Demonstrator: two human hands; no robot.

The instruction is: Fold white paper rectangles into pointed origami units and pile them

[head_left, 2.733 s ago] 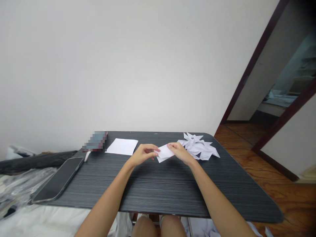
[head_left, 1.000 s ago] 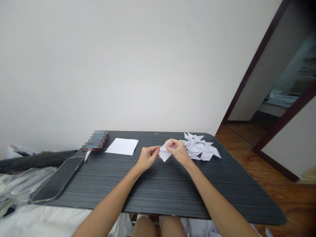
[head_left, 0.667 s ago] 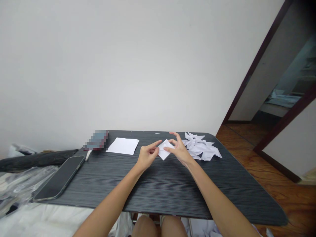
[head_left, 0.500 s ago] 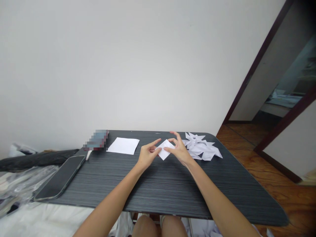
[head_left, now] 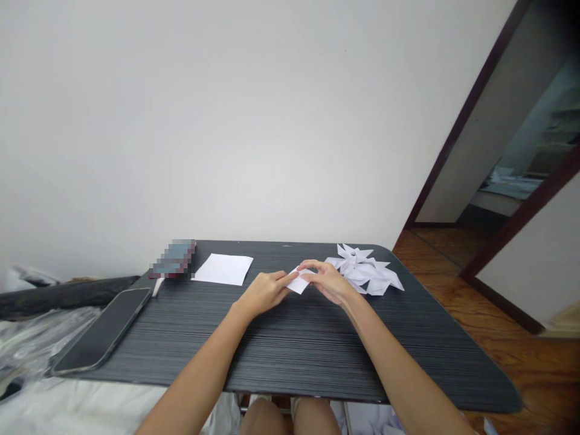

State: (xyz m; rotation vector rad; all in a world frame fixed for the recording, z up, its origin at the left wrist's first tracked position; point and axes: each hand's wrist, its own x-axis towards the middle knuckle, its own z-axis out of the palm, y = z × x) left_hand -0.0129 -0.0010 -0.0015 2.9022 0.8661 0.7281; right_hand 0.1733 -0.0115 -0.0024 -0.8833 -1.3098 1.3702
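A dark ribbed table (head_left: pixel 290 356) stands against a plain white wall. A phone (head_left: pixel 102 329) lies at 8 o'clock near the front edge. At the centre, the left hand (head_left: pixel 265 291) and right hand (head_left: pixel 327 281) pinch a small folded paper (head_left: pixel 299 281) between them. Half a second ago the right fingers were spread and the paper was raised; now it is pressed low against the tabletop. Farther back lie a white sheet (head_left: pixel 223 269) at 11 o'clock and a pile of folded pieces (head_left: pixel 367 269) at 1 o'clock.
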